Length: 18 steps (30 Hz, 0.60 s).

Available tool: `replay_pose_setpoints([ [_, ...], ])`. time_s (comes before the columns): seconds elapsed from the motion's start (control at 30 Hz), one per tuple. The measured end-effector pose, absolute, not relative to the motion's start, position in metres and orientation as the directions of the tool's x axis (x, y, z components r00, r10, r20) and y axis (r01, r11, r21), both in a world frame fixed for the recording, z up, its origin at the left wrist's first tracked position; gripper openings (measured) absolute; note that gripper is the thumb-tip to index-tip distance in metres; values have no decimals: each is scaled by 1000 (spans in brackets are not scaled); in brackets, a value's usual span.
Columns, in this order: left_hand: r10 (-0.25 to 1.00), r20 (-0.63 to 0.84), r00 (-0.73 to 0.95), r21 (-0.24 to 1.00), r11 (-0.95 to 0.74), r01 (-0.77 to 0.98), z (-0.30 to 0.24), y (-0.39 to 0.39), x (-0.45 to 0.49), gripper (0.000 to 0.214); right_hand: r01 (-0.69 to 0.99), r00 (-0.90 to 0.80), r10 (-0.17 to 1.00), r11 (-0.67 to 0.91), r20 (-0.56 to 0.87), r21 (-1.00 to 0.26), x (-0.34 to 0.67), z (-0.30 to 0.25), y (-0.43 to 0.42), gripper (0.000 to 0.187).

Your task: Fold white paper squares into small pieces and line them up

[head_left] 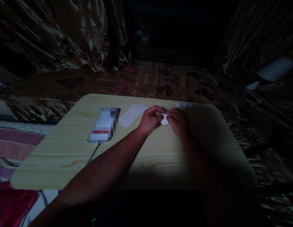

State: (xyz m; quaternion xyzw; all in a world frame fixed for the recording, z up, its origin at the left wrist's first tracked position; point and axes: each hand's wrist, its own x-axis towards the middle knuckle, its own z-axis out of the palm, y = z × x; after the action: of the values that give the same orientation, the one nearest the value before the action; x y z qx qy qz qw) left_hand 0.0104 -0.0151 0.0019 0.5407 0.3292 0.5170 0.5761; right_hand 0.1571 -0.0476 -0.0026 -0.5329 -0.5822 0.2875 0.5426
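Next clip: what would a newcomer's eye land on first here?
The pale wooden table stands out, lit against a very dark room. Near its far middle, the left hand and the right hand pinch one small white paper piece between them. Just left of the hands lie flat white paper sheets, and crumpled white bits sit by the far edge.

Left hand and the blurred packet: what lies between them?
White paper sheets lie flat on the table between the blurred packet and the left hand; the head view shows it.
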Motion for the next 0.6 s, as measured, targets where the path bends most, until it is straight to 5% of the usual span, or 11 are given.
replay_pose_setpoints([
  [0.6, 968, 86, 234, 950, -9, -312, 5, -14, 10, 14, 388, 92, 902, 358, 422, -849, 165, -2, -47, 15],
])
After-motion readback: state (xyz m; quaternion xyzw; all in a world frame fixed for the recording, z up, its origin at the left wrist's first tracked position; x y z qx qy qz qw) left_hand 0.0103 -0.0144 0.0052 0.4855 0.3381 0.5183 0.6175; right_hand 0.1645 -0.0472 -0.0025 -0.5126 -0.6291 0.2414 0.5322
